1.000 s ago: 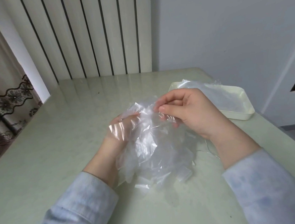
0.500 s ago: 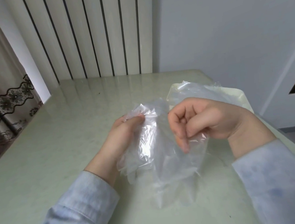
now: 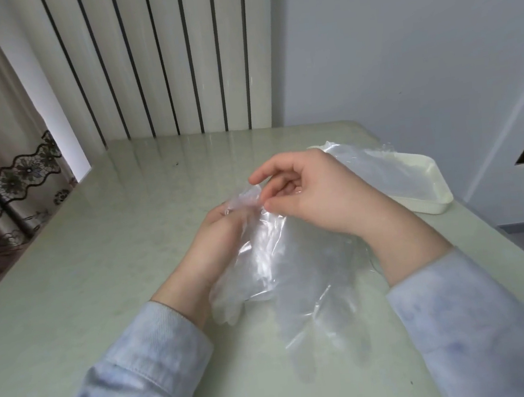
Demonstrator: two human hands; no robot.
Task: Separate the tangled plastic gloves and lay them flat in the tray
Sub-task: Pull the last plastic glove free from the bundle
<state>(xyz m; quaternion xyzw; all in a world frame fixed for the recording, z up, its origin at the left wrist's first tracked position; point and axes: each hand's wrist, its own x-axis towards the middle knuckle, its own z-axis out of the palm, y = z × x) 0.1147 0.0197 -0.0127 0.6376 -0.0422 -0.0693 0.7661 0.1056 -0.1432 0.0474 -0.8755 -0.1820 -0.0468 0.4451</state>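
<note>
Now the bundle of plastic gloves [image 3: 271,256] is in the middle of the pale green bench [image 3: 96,258], between the two hands. Its upper edge is lifted and its lower part rests on the bench surface, with some glove tips spread toward the person. The left hand [image 3: 216,240] holds the upper left edge of the bundle, its fingers [image 3: 217,211] curled around the plastic. The right hand [image 3: 316,191] pinches the same upper edge from the right side with the thumb and curled fingers; its index finger is raised above the plastic. A white tray [image 3: 435,193] stands near the right edge of the bench, behind the right hand, and a flat glove [image 3: 378,164] lies inside it. Both arms wear light blue sleeves [image 3: 136,372].
</note>
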